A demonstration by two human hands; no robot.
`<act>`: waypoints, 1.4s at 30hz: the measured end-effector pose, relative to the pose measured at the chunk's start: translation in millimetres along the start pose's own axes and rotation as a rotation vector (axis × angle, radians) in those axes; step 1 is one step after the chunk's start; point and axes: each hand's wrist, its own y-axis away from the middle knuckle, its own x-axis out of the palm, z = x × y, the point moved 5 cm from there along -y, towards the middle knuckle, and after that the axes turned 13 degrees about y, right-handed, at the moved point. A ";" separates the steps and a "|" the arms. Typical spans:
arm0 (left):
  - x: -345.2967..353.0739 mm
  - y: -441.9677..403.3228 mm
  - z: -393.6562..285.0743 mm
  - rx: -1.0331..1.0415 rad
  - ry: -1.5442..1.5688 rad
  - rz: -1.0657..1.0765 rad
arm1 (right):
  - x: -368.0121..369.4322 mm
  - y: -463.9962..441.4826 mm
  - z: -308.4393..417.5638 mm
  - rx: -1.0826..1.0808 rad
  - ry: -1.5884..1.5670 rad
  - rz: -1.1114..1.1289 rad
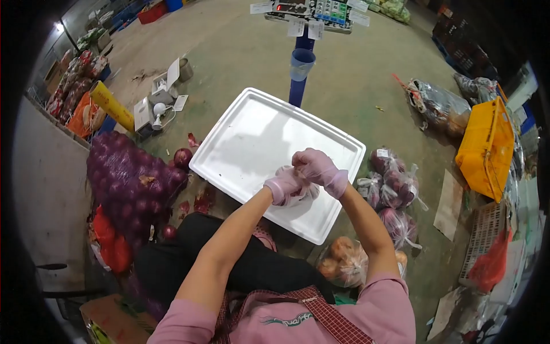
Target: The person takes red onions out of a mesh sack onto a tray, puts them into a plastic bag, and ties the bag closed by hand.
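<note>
Both my hands, in thin translucent gloves, meet over the lower right part of a white tray (252, 132). My left hand (286, 184) is closed around a clear plastic bag (309, 192) whose contents are mostly hidden. My right hand (318, 166) is closed at the top of that bag, its fingertips pinched against my left hand. Left of the tray lies a large net sack of purple onions (129, 178), with a loose onion (183, 157) beside it. Bagged purple onions (398, 186) rest on the floor right of the tray.
A scale display (321, 12) stands on a blue post behind the tray, with a blue cup (302, 64) on it. Bagged brown onions (344, 262) lie near my right forearm. A yellow crate (486, 149) is at the right, a yellow tube (112, 107) at the left.
</note>
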 end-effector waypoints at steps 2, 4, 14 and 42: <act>-3.8 -8.3 25.4 -0.043 0.091 -0.068 | 3.6 4.9 -1.2 0.199 -0.397 0.102; -3.7 -10.0 40.4 -0.052 0.414 -0.116 | 19.4 3.9 -33.8 0.385 -0.765 -0.028; -15.9 8.2 3.7 -0.186 0.995 -0.142 | 49.3 44.5 -37.4 0.559 -0.794 -0.023; -35.8 15.0 -17.2 0.188 -0.925 -0.462 | 74.6 -3.4 -35.8 0.529 -0.893 -0.060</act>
